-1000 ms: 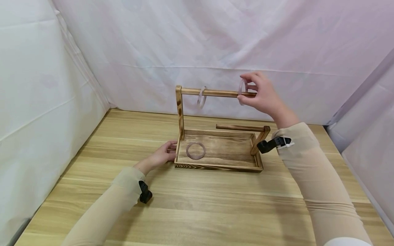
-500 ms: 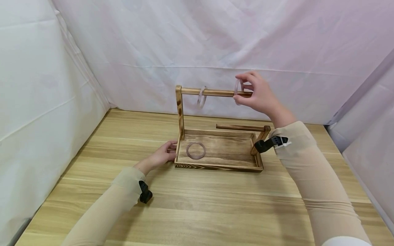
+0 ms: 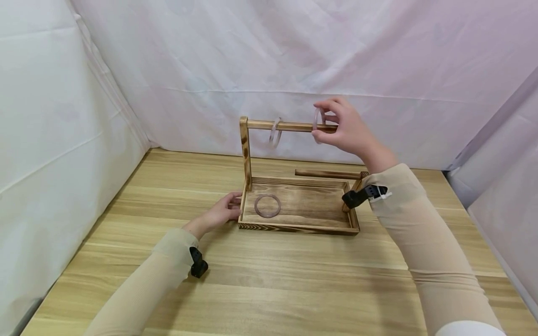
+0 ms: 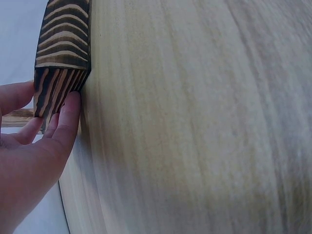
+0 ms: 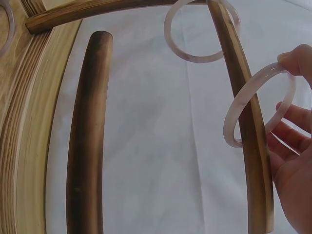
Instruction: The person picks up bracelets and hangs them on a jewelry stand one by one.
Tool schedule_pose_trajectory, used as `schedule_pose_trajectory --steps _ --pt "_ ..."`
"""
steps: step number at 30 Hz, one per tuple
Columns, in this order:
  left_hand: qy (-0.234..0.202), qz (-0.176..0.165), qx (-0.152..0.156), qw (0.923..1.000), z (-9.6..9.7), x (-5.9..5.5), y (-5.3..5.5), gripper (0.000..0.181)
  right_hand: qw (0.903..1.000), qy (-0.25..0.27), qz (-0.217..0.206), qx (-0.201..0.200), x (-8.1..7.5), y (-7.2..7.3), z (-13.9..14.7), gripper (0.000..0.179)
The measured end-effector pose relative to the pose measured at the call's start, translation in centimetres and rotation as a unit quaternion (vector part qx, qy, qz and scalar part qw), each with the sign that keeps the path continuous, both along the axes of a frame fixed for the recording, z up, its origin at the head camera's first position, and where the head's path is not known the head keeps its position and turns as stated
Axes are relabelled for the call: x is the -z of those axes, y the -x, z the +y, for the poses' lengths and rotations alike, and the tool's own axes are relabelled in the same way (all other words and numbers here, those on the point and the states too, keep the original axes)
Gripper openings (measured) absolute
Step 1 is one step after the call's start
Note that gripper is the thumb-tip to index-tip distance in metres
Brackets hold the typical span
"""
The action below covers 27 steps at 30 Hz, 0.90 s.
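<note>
In the head view my right hand (image 3: pixel 349 128) pinches a pale translucent bangle (image 5: pixel 236 112) between thumb and fingertips. The bangle encircles the upper rod (image 3: pixel 298 127) of a wooden bracelet stand, whose free end shows in the right wrist view. Farther left on that rod hangs another bangle (image 3: pixel 272 134). A third, purplish bangle (image 3: pixel 267 216) lies flat in the stand's tray (image 3: pixel 313 205). At the tray's left end my left hand (image 3: pixel 218 212) rests its fingers against the end wall (image 4: pixel 48 90); those fingers look nearly straight.
A shorter lower rod (image 3: pixel 328 174) points left from a slanted post at the tray's right side, its tip free. An upright post (image 3: pixel 245 154) carries the upper rod at the left. White cloth (image 3: pixel 201 70) hangs behind the wooden table (image 3: pixel 260 280).
My right hand has slid leftward with its bangle along the upper rod, closer to the hanging bangle. My left hand, the stand and the other bangles have stayed in place.
</note>
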<state>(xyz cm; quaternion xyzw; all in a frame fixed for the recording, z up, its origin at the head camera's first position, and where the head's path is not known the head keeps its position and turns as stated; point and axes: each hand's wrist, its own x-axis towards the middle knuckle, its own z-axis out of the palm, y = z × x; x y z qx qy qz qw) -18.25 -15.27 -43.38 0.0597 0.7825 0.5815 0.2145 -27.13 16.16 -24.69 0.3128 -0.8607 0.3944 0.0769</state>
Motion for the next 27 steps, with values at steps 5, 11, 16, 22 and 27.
schedule_pose_trajectory --steps 5,11,16,22,27 --pt "-0.009 -0.001 0.003 1.0000 0.0 0.1 0.0 0.056 1.0000 0.002 0.006 -0.007 0.0 0.2 -0.3 0.056" --pt "-0.001 -0.001 0.006 1.0000 -0.1 0.0 0.0 0.056 0.9999 0.001 0.002 -0.012 -0.2 0.2 -0.7 0.057" --pt "0.007 -0.004 0.002 1.0000 -0.1 0.0 0.1 0.056 0.9999 -0.001 0.004 -0.016 -0.3 0.2 -1.1 0.056" --pt "0.004 0.002 0.007 1.0000 -0.1 0.1 0.2 0.056 0.9997 -0.006 0.003 -0.021 -0.4 0.3 -1.5 0.057" --pt "-0.005 -0.004 0.005 1.0000 0.0 0.1 0.2 0.056 0.9996 -0.014 0.007 -0.023 -0.2 0.3 -1.7 0.057"
